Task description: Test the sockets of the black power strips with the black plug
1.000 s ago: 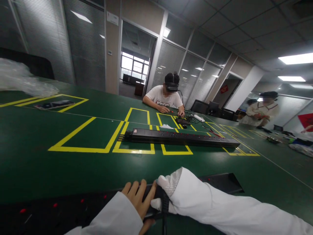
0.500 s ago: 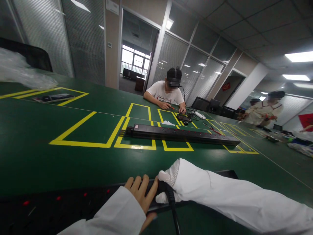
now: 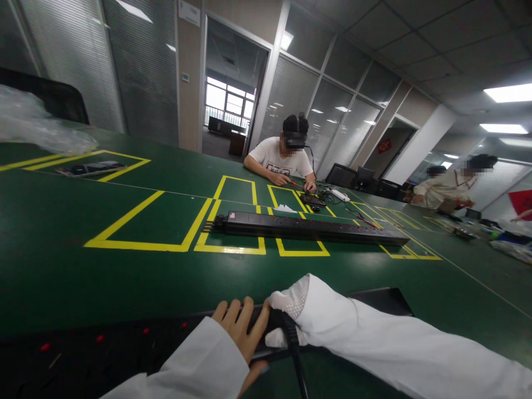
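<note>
A long black power strip (image 3: pixel 124 346) with red marks along its top lies across the near edge of the view. My bare left hand (image 3: pixel 241 327) holds its middle, fingers over the top and thumb on the near side. Close beside it, my right hand (image 3: pixel 288 307), in a white glove with a dotted palm, is closed around a black plug (image 3: pixel 276 320) against the strip. From the plug a thick black cable (image 3: pixel 297 360) runs down toward me. The plug's contact with the socket is hidden. My right sleeve covers part of the strip's right side.
A second black power strip (image 3: pixel 316 228) lies farther out on the green table (image 3: pixel 145 282), across yellow tape outlines. Opposite sits a person (image 3: pixel 286 158) with tools and cables. Plastic wrapping (image 3: pixel 45 124) lies at the far left, a flat dark item (image 3: pixel 91 168) beside it.
My right forearm has dipped slightly, with the glove still around the plug. My left hand keeps its place on the strip. At the far right a person in light clothing has shifted.
</note>
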Demonstrator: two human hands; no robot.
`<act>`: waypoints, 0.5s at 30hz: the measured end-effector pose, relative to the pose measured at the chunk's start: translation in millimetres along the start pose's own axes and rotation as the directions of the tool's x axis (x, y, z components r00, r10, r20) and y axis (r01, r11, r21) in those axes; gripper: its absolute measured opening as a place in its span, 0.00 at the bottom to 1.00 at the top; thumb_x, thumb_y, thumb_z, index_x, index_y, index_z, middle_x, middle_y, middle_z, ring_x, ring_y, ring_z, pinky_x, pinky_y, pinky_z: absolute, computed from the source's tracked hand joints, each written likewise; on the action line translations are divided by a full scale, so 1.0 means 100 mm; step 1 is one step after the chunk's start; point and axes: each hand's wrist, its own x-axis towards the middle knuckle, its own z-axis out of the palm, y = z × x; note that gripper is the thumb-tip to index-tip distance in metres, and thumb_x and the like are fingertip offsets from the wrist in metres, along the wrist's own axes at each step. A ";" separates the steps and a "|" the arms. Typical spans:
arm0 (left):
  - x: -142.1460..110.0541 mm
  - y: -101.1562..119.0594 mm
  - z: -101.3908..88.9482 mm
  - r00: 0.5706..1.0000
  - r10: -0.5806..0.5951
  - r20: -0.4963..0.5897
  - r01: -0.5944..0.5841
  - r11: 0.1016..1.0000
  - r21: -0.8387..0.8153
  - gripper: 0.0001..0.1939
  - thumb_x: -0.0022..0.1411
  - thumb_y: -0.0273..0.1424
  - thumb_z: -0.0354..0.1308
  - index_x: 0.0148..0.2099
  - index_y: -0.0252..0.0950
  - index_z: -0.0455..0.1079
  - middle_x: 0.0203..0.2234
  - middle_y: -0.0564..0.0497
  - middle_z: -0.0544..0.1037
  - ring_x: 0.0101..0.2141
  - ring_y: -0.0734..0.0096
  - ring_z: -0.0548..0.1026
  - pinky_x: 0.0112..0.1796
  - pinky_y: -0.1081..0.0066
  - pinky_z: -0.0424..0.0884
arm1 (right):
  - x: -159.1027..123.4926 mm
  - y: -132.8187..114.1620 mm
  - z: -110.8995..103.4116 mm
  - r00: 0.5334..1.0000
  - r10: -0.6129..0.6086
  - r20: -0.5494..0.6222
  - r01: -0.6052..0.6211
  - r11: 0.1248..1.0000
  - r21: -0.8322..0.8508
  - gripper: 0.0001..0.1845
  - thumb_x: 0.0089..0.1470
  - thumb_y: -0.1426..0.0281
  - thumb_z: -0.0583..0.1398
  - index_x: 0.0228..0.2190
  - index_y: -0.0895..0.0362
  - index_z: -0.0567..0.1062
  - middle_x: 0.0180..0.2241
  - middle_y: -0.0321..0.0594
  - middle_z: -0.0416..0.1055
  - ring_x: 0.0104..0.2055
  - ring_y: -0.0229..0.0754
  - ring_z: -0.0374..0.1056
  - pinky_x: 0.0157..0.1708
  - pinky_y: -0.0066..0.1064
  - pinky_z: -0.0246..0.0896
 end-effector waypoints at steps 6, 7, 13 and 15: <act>0.00 -0.01 0.01 1.000 0.005 -0.004 -0.005 1.000 0.004 0.40 0.57 0.43 0.62 0.66 0.39 0.49 0.56 0.33 0.66 0.48 0.44 0.70 0.47 0.49 0.66 | -0.15 -0.06 0.16 0.998 -0.063 0.001 0.053 0.830 -0.555 0.29 0.58 0.47 0.48 0.42 0.59 0.68 0.25 0.38 0.69 0.23 0.38 0.63 0.24 0.28 0.45; 0.00 -0.01 0.01 1.000 0.004 -0.006 -0.004 1.000 0.003 0.40 0.57 0.43 0.62 0.66 0.40 0.49 0.56 0.33 0.67 0.48 0.44 0.70 0.47 0.49 0.66 | -0.16 -0.06 0.17 0.998 -0.061 -0.006 0.046 0.812 -0.581 0.28 0.58 0.47 0.49 0.41 0.58 0.68 0.25 0.37 0.69 0.23 0.38 0.64 0.24 0.28 0.44; -0.03 -0.01 -0.03 0.999 0.020 -0.031 -0.020 1.000 -0.003 0.40 0.57 0.49 0.60 0.66 0.44 0.49 0.55 0.33 0.67 0.48 0.43 0.70 0.47 0.49 0.65 | -0.20 -0.11 0.23 0.996 -0.005 -0.087 -0.047 0.806 -0.589 0.24 0.57 0.53 0.53 0.44 0.58 0.69 0.26 0.37 0.71 0.23 0.37 0.65 0.22 0.29 0.43; -0.03 -0.02 -0.05 0.999 0.021 -0.035 -0.022 1.000 -0.009 0.40 0.56 0.50 0.59 0.65 0.44 0.50 0.55 0.32 0.67 0.48 0.42 0.70 0.47 0.49 0.65 | -0.20 -0.12 0.23 0.994 0.027 -0.104 -0.077 0.853 -0.516 0.22 0.58 0.55 0.53 0.44 0.59 0.70 0.27 0.38 0.71 0.25 0.38 0.67 0.22 0.28 0.47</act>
